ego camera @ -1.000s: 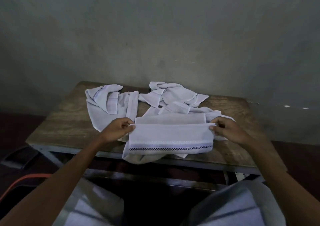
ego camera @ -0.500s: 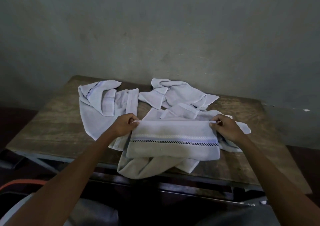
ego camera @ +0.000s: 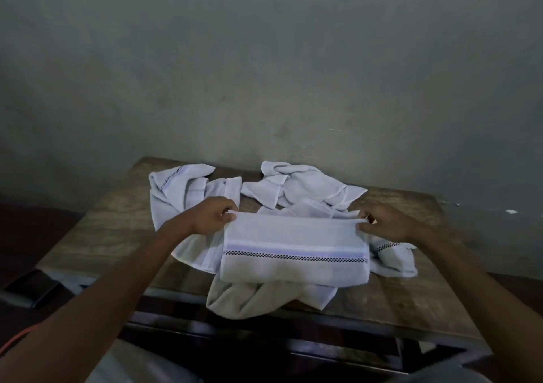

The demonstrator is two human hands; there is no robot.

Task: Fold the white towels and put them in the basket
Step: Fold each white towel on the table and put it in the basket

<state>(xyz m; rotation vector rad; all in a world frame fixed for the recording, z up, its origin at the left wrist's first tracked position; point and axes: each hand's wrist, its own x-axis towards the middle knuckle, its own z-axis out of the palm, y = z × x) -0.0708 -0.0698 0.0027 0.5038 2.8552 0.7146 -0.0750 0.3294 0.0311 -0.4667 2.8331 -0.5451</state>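
A white towel with a dark checked stripe [ego camera: 293, 247] lies folded over in the middle of the wooden table [ego camera: 117, 229]. My left hand [ego camera: 213, 215] pinches its far left corner and my right hand [ego camera: 385, 221] pinches its far right corner. Part of the same cloth hangs crumpled over the table's front edge. Loose white towels lie around it: one at the back left [ego camera: 179, 188], one at the back centre [ego camera: 302, 185], one at the right [ego camera: 393, 257]. No basket is in view.
A grey wall stands right behind the table. The table's dark metal frame [ego camera: 338, 332] runs under its front edge. An orange curved rim [ego camera: 17, 335] shows at the lower left, near the floor.
Both hands carried the towel's upper edge away from me toward the table's back, so the folded panel lies flatter and the stripe sits higher. The view shifted closer.
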